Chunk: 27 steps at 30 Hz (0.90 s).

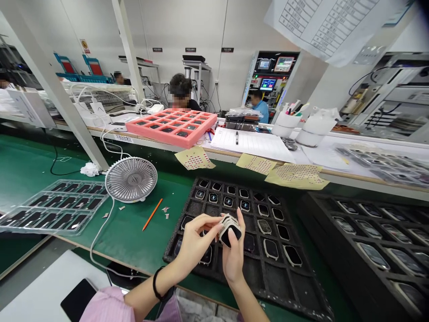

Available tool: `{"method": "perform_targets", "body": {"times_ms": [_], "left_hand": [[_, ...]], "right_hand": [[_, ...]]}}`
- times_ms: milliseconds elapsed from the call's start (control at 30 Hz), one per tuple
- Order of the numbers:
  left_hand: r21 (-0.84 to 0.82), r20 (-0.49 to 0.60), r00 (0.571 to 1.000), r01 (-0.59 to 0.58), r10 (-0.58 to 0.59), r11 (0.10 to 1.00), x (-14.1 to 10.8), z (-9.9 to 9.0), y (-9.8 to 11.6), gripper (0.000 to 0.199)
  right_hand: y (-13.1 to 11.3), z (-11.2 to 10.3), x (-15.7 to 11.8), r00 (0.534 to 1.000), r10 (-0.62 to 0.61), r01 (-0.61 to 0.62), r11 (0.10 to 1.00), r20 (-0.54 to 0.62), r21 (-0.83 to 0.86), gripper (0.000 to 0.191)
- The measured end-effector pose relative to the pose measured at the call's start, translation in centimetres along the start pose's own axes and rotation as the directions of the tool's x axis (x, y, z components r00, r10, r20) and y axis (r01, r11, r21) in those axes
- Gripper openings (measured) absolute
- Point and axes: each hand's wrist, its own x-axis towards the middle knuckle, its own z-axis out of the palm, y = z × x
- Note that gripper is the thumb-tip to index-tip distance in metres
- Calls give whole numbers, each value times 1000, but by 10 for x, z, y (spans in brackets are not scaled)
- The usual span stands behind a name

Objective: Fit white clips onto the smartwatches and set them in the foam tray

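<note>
Both hands meet above a black foam tray whose square pockets hold many watch cases, several with lit screens. My right hand is wrapped round a small stack of watch cases, its thumb on the dark face of the front one. From the left, my left hand pinches at the upper left edge of the same stack with thumb and fingertips. What lies between those fingertips is too small to make out. A black band circles the left wrist.
A second black tray of watch cases stands at the right. On the green bench lie a round fan, an orange stick and a clear tray of dark parts. A pink foam tray sits on the shelf; people sit beyond.
</note>
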Motion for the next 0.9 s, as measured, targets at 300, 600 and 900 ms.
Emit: {"method": "perform_targets", "body": {"times_ms": [300,600,900], "left_hand": [[42,79,991,-107,104,993,-5,10,-15,24],[-12,366,930,-31,34,999,5,5,-31,33],[379,563,792,-502,236,777,44,21,-27,75]], "right_hand": [[-4,-6,2,998,-56,53,997,-40,-57,63],[-4,-24,8,990,-132,117,958,-41,-263,61],[-42,-50,56,968,-95,223,742,231,-632,81]]}}
